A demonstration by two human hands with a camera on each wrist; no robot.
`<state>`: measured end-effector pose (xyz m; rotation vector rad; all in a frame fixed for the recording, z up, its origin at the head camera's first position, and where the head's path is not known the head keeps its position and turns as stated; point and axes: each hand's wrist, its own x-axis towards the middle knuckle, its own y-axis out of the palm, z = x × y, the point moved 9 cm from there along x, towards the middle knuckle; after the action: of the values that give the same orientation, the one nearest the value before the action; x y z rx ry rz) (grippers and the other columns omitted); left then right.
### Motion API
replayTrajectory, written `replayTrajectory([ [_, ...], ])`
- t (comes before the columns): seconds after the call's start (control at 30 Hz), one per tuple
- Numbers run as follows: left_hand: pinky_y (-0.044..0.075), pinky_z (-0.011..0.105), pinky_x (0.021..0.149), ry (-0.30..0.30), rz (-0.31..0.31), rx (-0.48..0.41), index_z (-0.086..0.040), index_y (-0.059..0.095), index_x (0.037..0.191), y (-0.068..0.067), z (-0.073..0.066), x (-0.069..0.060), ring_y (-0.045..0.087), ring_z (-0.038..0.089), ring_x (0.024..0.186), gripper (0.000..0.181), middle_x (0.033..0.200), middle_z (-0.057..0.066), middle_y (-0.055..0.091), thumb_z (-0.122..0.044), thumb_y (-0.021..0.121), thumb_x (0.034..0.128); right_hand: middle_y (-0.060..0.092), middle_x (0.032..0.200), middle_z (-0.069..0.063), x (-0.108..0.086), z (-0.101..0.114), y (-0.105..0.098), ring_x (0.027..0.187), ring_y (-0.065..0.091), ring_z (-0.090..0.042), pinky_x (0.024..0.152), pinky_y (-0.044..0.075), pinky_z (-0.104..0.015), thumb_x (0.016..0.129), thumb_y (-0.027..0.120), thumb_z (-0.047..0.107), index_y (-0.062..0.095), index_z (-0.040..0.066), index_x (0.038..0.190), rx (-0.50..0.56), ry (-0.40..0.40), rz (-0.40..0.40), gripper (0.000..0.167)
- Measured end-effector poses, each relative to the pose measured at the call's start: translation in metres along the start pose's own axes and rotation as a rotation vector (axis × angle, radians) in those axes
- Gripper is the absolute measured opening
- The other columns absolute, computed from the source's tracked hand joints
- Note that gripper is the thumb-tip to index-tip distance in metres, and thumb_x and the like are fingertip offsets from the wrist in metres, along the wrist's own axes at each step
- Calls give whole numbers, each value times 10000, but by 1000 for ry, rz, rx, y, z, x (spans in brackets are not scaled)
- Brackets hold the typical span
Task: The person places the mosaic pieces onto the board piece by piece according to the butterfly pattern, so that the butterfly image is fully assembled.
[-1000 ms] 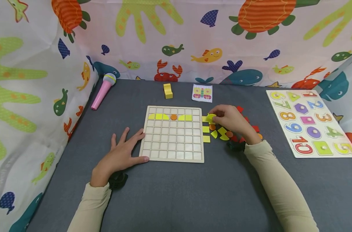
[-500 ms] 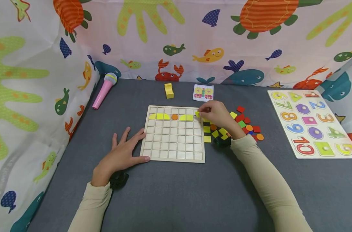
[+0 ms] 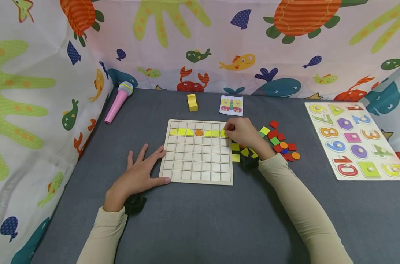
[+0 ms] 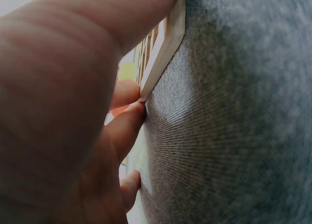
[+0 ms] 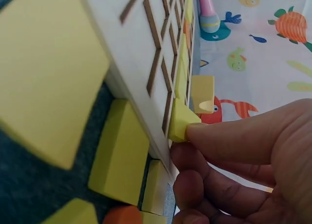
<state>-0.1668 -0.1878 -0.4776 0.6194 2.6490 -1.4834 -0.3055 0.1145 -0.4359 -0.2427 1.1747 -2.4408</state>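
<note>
A wooden grid board [image 3: 200,157] lies on the table, its second row from the top holding several yellow tiles and one orange round tile [image 3: 199,132]. My left hand [image 3: 135,179] rests with spread fingers against the board's left edge, thumb at the near left corner. At the right end of that row, my right hand [image 3: 243,132] pinches a yellow tile [image 5: 181,121] between thumb and index finger. In the right wrist view this tile sits tilted at the edge of its cell. Loose yellow tiles [image 3: 235,158] lie along the board's right side, partly hidden by the right hand.
Red, green, blue and orange tiles [image 3: 279,141] are scattered right of the hand. Behind the board are a yellow block [image 3: 192,103] and a butterfly pattern card [image 3: 231,105]. A pink toy microphone [image 3: 117,104] lies far left; a number puzzle board [image 3: 355,143] lies right.
My right hand has moved left from the loose tiles to the board's right edge, bringing a yellow tile to the end of the second row. The left hand has stayed in place.
</note>
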Motion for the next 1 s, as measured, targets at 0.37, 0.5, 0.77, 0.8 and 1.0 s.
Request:
replayTrajectory([
  [0.37,-183,753,1157,0,6,5,-153,362,1688,1,0,1,-67,445,1622,1021,1776,59,220,-615,808,893,713,846,-89,-2,8,2,700,587,-231,632,492,-364,983,716,20,783,6,956,-58,-79,-23,73],
  [0.5,-177,758,1157,3,2,7,-149,367,1685,1,0,0,-56,450,1621,1013,1773,65,228,-610,807,898,758,913,-101,-5,4,-3,706,622,-229,659,527,-368,1005,712,41,808,-5,1029,-10,-71,5,109],
  [0.77,-175,764,1153,4,2,1,-149,372,1683,2,-1,1,-42,462,1618,1010,1771,74,234,-629,795,901,763,1046,-127,-9,-18,-19,855,626,-270,768,537,-390,1039,671,67,791,12,1172,53,23,47,188],
  [0.8,-175,763,1153,4,2,1,-149,371,1683,2,-1,1,-43,461,1618,1010,1771,74,234,-627,795,901,758,1059,-130,-10,-20,-20,874,626,-273,783,539,-396,1035,674,64,785,11,1184,59,27,56,193],
  [1.0,-172,762,1155,-5,3,-2,-145,371,1683,0,0,-1,-47,459,1619,1012,1771,75,235,-626,797,901,739,1121,-144,-11,-22,-18,960,628,-285,846,545,-440,993,741,52,764,2,1238,62,-6,123,251],
])
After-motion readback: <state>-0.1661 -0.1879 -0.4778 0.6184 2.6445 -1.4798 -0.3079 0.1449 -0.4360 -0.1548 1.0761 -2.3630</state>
